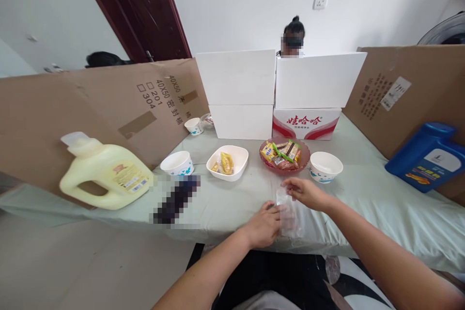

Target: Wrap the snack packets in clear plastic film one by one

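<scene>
A clear plastic bag (290, 227) lies near the front edge of the cloth-covered table, with both my hands on it. My left hand (262, 226) holds its left side, the fingers partly showing through the film. At the upper end of the bag, my right hand (305, 193) pinches the plastic between thumb and fingers. Just beyond my hands stands a pink glass bowl (267, 163) with several wrapped snacks (285, 151) in it. To the left, a white square dish (240, 167) contains yellow packets (225, 163).
White paper bowls (326, 167) stand right of the pink bowl and at the left. A cream jug (105, 172) and a blue bottle (428, 155) stand at the sides. White boxes (240, 92) and cardboard panels (119, 121) wall the table. A person (294, 34) is behind.
</scene>
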`<state>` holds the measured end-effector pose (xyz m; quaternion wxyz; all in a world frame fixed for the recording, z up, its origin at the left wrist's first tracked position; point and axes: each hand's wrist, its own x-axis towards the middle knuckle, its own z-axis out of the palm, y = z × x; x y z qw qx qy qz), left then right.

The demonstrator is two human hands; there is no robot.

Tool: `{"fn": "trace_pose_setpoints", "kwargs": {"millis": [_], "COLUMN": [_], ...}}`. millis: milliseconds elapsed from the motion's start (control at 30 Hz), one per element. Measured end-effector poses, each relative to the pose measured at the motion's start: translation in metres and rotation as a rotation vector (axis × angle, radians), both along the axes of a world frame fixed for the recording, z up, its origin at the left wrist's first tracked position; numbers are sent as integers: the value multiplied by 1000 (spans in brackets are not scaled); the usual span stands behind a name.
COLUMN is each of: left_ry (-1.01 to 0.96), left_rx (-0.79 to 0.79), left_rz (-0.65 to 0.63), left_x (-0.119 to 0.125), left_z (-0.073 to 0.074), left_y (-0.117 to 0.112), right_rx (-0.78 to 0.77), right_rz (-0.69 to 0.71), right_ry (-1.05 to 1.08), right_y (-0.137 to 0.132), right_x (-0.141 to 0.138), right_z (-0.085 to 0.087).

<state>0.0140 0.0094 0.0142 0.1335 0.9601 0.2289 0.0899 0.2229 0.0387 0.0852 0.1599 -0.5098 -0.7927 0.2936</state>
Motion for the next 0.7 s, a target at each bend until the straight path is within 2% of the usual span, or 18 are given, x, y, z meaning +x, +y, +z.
{"fn": "trace_pose_setpoints", "kwargs": {"millis": [67, 167, 367, 500, 600, 700], "left_ry": [0, -17, -77, -139, -292, -567], "left_rx": [7, 22, 5, -24, -68, -75], "left_rz": [8, 30, 30, 35, 26, 172], "left_x": [0, 1, 3, 4, -2, -9], "left_z": [-1, -3, -5, -7, -9, -6], "left_y": [1, 1, 3, 3, 4, 8], "right_rx": [12, 54, 157, 272, 350, 404], "right_rz": [-18, -61, -188, -169, -157, -150], "right_ry": [-68, -153, -258, -273, -288, -297], "right_y": [24, 36, 24, 13, 7, 6], "right_x": [-8, -15, -13, -13, -15, -16], "right_z": [-13, -31, -56, -68, -75, -79]}}
